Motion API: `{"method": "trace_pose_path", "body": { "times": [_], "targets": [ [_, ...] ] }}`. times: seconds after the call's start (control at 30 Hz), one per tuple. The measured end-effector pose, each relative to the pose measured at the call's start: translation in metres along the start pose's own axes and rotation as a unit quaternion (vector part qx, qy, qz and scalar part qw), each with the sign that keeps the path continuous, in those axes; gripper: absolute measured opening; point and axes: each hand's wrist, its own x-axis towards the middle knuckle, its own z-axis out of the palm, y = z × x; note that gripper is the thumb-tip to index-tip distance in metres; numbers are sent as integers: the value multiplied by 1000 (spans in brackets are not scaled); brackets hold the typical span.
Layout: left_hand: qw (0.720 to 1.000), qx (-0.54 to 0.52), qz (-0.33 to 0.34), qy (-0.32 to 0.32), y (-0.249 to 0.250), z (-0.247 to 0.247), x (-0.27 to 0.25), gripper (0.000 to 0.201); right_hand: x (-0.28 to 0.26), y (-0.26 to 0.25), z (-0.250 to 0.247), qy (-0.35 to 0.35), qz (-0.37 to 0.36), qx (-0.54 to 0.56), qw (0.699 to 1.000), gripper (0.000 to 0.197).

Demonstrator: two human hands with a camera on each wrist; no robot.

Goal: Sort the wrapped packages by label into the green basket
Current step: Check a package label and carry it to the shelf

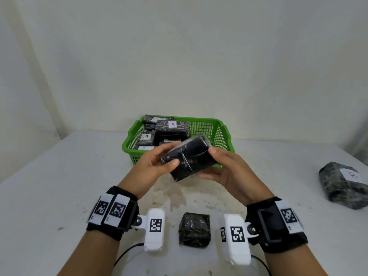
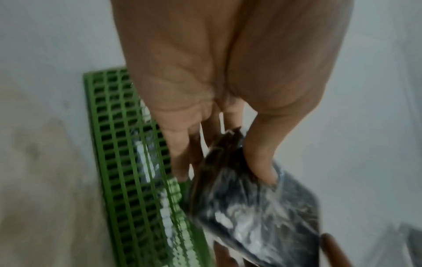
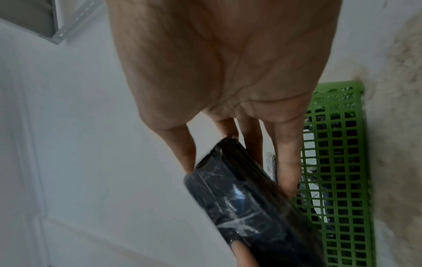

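Small package nearest, hands gripping wrapped package over basket rim

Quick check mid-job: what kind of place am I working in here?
Probably a plain sorting or data-collection station, not a home: a bare white table against a blank wall, a green basket of lettered wrapped packages, and metal shelving nearby.

The held package shows no label; the side facing the cameras is bare wrap. In the green basket, that package and both hands cover the near packages, so one label at the near edge reads perhaps "A". At the tabletop's right edge, the "B" package is cut off. Both wrist views are smeared.
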Motion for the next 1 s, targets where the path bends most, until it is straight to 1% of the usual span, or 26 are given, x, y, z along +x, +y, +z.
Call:
{"method": "trace_pose_path", "body": {
  "times": [0.07, 0.1, 0.13, 0.2, 0.27, 0.37, 0.43, 0.47, 0.53, 0.57, 0.6, 0.67, 0.7, 0.73, 0.77, 0.83, 0.87, 0.93, 1.0],
  "targets": [
    [995, 94, 14, -18, 2, -3, -2, 51, 1, 0, -1, 0, -16, -6, 1000, 29],
    [993, 112, 19, -14, 3, -3, -2, 50, 1, 1, -1, -1, -18, -6, 1000, 23],
    [993, 114, 22, -8, 3, -3, -2, 49, 0, 1, -1, -2, -17, 0, 1000, 23],
    [994, 107, 28, 4, 3, -2, -2, 50, -1, 1, -1, -4, -5, 29, 1000, 28],
    [994, 104, 35, 12, 3, 0, -2, 52, -2, 0, 0, -14, 10, 36, 999, 31],
    [997, 65, 36, 17, -2, 4, 0, 55, -2, 0, 3, -18, 60, 20, 998, 34],
    [998, 46, 39, 16, -4, 8, 0, 57, -1, 2, 5, -19, 86, 38, 995, 42],
    [998, 45, 41, 14, -5, 10, 0, 57, -2, 2, 6, -19, 87, 43, 995, 43],
    [998, 45, 37, 3, -5, 11, 0, 60, -1, 2, 7, -13, 69, 25, 997, 33],
    [999, 40, 27, -9, -3, 11, 0, 64, -1, 2, 7, -9, 57, 5, 998, 31],
    [999, 32, 13, -23, -2, 11, 0, 72, 0, 3, 6, -7, 47, -16, 999, 36],
    [999, 12, -26, -44, -3, 12, 0, 98, 2, 6, 4, -6, 36, -43, 998, 56],
    [998, 4, -45, -49, -3, 13, 0, 104, 2, 7, 4, -7, 33, -54, 998, 61],
    [997, 2, -58, -50, -3, 15, 0, 103, 2, 7, 5, -8, 30, -63, 998, 63],
    [997, 5, -64, -48, -3, 17, 0, 96, 2, 7, 5, -10, 29, -72, 997, 63],
    [998, 2, -62, -33, -2, 21, 2, 75, 0, 5, 8, -17, 32, -90, 995, 61],
    [998, -2, -59, -25, -1, 22, 1, 69, -1, 5, 9, -21, 38, -98, 994, 62],
    [999, -2, -53, -11, -2, 22, 2, 68, -1, 5, 10, -29, 44, -108, 993, 69],
    [999, 5, -49, -16, -3, 21, 2, 74, -1, 4, 11, -31, 42, -104, 993, 70]
  ]
}}
